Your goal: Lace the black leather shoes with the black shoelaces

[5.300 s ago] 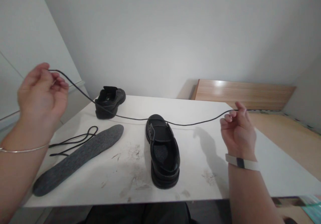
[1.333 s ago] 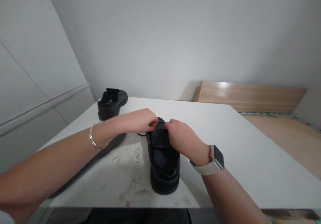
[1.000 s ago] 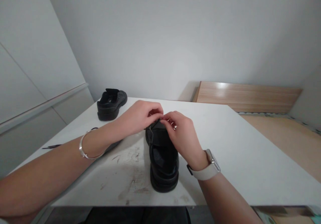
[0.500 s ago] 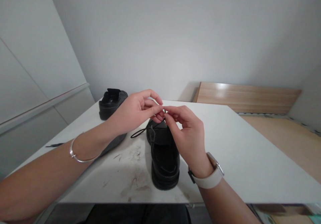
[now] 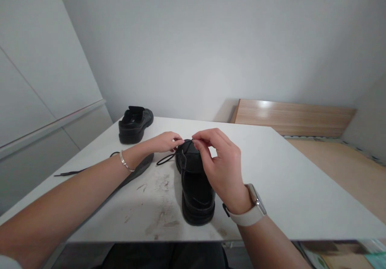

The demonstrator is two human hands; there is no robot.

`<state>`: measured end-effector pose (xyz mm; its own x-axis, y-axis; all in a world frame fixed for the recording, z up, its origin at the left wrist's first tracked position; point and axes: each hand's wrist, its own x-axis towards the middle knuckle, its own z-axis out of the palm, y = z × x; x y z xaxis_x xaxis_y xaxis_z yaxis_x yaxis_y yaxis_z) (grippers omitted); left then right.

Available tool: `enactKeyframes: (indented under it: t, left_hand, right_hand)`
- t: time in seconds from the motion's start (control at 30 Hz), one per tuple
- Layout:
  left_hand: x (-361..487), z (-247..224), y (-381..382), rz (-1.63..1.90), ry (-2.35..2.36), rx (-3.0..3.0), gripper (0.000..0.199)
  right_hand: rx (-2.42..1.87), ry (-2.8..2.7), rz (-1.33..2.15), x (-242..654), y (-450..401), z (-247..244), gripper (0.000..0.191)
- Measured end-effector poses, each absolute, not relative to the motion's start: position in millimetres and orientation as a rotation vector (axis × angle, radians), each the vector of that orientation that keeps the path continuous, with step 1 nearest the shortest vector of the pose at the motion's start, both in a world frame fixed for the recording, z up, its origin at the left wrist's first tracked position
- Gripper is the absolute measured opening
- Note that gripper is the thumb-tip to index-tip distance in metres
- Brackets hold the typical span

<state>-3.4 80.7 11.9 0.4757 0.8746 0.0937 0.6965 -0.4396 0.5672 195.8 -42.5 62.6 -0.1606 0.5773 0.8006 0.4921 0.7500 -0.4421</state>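
A black shoe [image 5: 197, 208] stands on the white table with its heel toward me. A thin black shoelace [image 5: 165, 160] forms a loop off its left side, near the eyelets. Above the front of the shoe, my right hand [image 5: 221, 160] pinches the lace between thumb and forefinger. My left hand [image 5: 166, 142] is at the left of the toe, thumb and forefinger closed together. What those fingertips hold, if anything, is too small to make out.
A second black shoe [image 5: 132, 128] stands at the table's back left. Under my left forearm lie a dark insole [image 5: 141, 167] and another black lace [image 5: 68, 173]. Dirt marks [image 5: 164, 216] spot the white table [image 5: 271, 188]. A wooden board [image 5: 289, 116] rises behind, at right.
My left hand has moved away from my right fingertips, forward and down to the left of the shoe's toe. My right hand stays nearly in place, pinching the lace.
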Motion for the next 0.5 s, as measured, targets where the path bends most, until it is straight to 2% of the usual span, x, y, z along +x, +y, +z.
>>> enactKeyframes:
  t: [0.1,0.37,0.5]
  left_hand:
    - [-3.3,15.2,75.2,0.556,1.321,2.29,0.03]
    - [3.4,11.2,78.9,0.71,1.317,2.389,0.005]
    - [4.4,6.3,82.9,0.775,1.294,2.337,0.005]
  right_hand:
    - [-0.815,-1.814,0.096,195.3,-41.7,63.2,0.015]
    - [-0.805,-1.854,0.034,191.3,-34.6,69.2,0.018]
    - [-0.775,-1.814,-0.036,187.1,-26.8,84.4,0.016]
